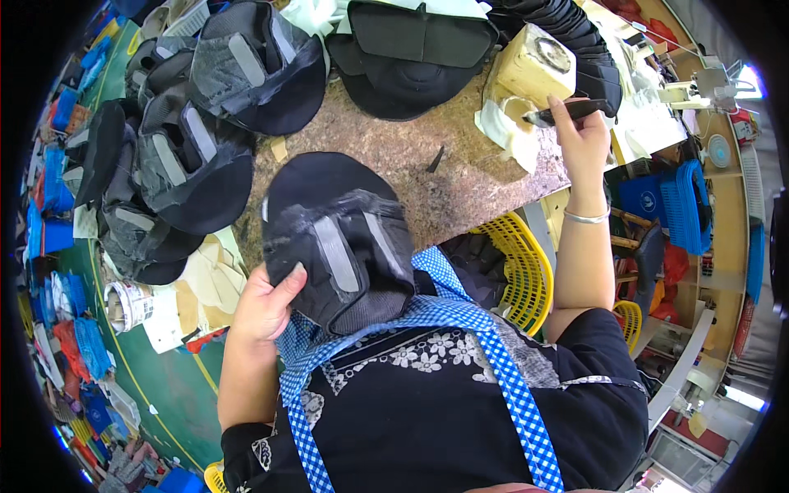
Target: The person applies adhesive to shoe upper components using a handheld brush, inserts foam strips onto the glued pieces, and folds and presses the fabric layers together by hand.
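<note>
My left hand (269,302) grips the side of a black fabric piece (300,246), thumb on top. This piece has a smooth rounded front, two grey strips and a mesh-lined hollow; it is held near my body, over the table's near edge. Out to the right, my right hand (582,135) pinches a dark-handled brush (579,109). The brush tip points left, at the mouth of a cream-crusted pot (516,135). Whether the tip touches what is inside cannot be made out. Behind the pot stands a yellowish block-shaped container (536,67).
Similar black pieces (197,152) are piled at the left of the mottled table (353,123). Another black piece (403,94) lies at the back, beside a row of stacked dark pieces (571,37). A yellow basket (530,275) sits below the table's near edge.
</note>
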Action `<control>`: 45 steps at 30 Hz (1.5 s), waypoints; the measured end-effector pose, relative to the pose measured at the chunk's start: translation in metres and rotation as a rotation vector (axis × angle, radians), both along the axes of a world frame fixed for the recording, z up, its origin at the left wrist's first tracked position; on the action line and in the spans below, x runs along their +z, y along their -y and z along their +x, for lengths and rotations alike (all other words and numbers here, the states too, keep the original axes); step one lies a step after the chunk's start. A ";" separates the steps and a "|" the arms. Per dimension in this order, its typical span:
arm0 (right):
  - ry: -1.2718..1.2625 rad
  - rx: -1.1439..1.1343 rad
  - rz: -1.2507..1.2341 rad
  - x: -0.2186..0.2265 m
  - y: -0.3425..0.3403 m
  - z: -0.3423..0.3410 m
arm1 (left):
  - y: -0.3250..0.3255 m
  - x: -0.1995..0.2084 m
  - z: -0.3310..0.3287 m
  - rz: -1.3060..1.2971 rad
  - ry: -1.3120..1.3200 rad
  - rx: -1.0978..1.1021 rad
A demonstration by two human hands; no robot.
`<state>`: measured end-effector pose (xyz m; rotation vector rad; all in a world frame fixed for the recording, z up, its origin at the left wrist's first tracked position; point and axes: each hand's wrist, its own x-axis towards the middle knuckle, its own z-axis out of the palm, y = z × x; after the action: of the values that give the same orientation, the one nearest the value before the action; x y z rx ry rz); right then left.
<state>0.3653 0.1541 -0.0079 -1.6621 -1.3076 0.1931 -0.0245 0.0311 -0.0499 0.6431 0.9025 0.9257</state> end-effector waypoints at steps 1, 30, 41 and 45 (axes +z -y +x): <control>-0.007 0.000 0.012 -0.002 -0.001 0.004 | -0.003 0.007 0.003 0.012 -0.007 0.000; -0.584 1.015 -0.140 0.006 0.065 -0.118 | -0.027 0.042 0.070 -0.107 0.289 0.006; -0.613 0.318 0.199 0.003 0.031 -0.032 | -0.014 0.086 0.051 0.257 -0.070 0.182; 0.056 0.060 -0.018 -0.020 0.000 0.009 | -0.026 0.039 0.043 0.713 -0.709 -0.194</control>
<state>0.3742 0.1539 -0.0280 -1.6549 -1.4025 0.1959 0.0186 0.0569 -0.0111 1.7153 1.0936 0.8418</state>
